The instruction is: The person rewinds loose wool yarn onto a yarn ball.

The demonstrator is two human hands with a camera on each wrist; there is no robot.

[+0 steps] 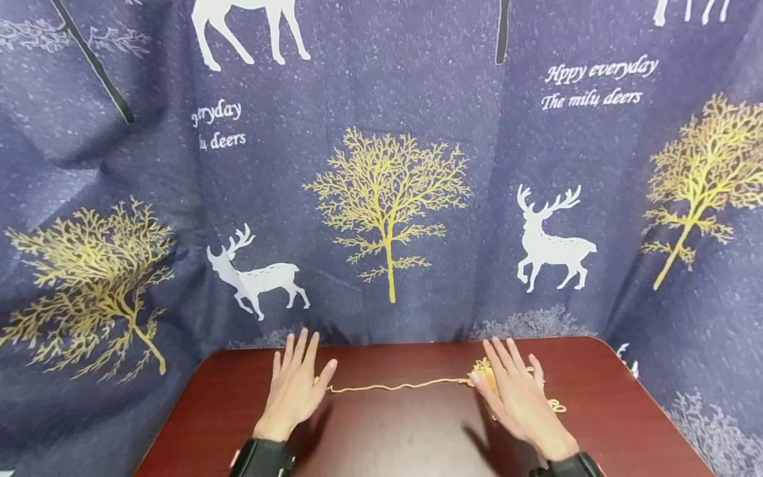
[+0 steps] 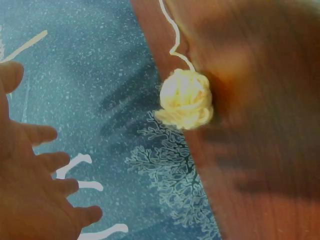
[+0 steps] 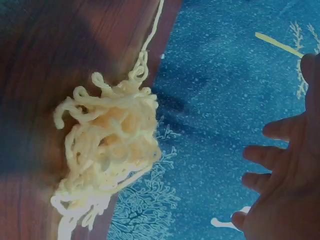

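My left hand (image 1: 293,391) is raised above the left part of the table with its fingers straight and spread, holding nothing. Below it, mostly hidden in the head view, lies a small wound ball of cream yarn (image 2: 186,99). Over the right side hovers my right hand (image 1: 517,397), fingers extended, also holding nothing. It partly covers a loose, tangled heap of the same yarn (image 3: 112,137), with loops sticking out around it. One strand of yarn (image 1: 393,387) runs across the tabletop between the ball and the heap.
The dark red-brown table (image 1: 381,430) has rounded far corners. Right behind its far edge hangs a blue cloth (image 1: 417,318) printed with white deer and yellow trees, and it also flanks both sides. Shadows of both hands fall on the tabletop.
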